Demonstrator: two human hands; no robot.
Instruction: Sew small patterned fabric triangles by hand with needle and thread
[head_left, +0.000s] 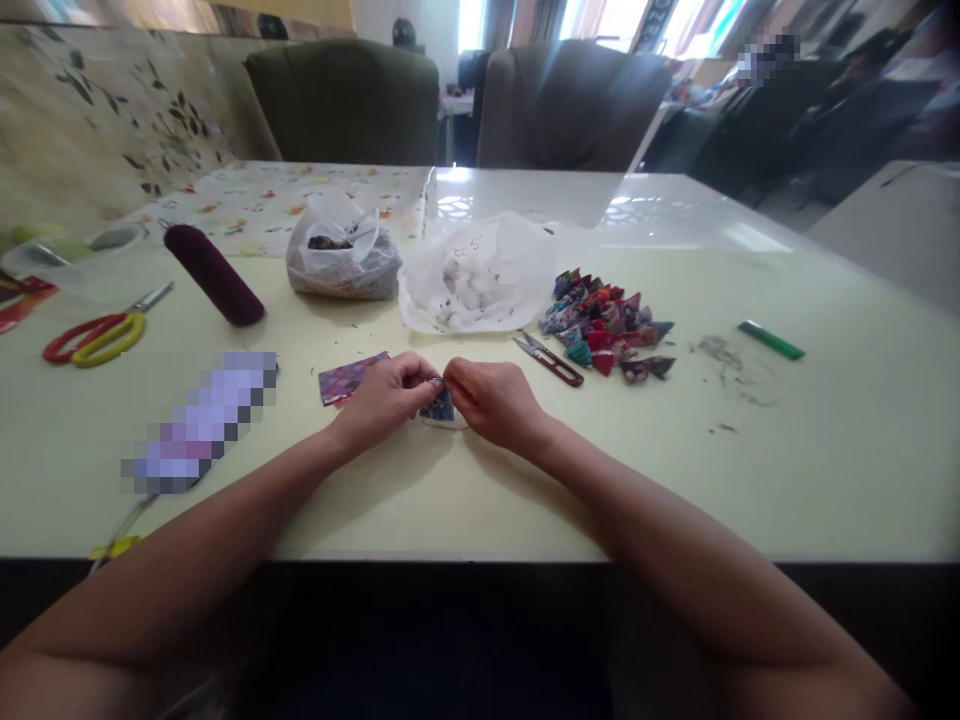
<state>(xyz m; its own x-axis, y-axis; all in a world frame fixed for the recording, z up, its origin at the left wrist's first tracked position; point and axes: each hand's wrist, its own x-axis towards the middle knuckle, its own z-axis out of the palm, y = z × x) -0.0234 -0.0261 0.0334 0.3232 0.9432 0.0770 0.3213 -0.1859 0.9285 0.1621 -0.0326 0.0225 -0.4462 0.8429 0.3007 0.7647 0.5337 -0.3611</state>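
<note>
Both hands meet over the table just below the middle of the view. My left hand (pixel 386 395) pinches a small piece of dark blue patterned fabric (pixel 438 407). Close against it, my right hand (pixel 491 398) has its fingers curled together at the fabric's upper edge; what lies inside them is too small to make out. A thin thread seems to loop below the fabric. Flat patterned fabric pieces (pixel 341 383) in purple and red lie partly under my left hand. Just beyond my right hand rest the thread snips (pixel 551 360).
Small stuffed fabric pieces (pixel 600 320) are heaped at right, beside an open plastic bag of white stuffing (pixel 476 285). Another bag (pixel 341 265) stands behind. Scissors (pixel 105 337), a dark maroon case (pixel 214 275) and a blurred-out phone-like object (pixel 206 420) lie left; a green stick (pixel 771 340) lies right.
</note>
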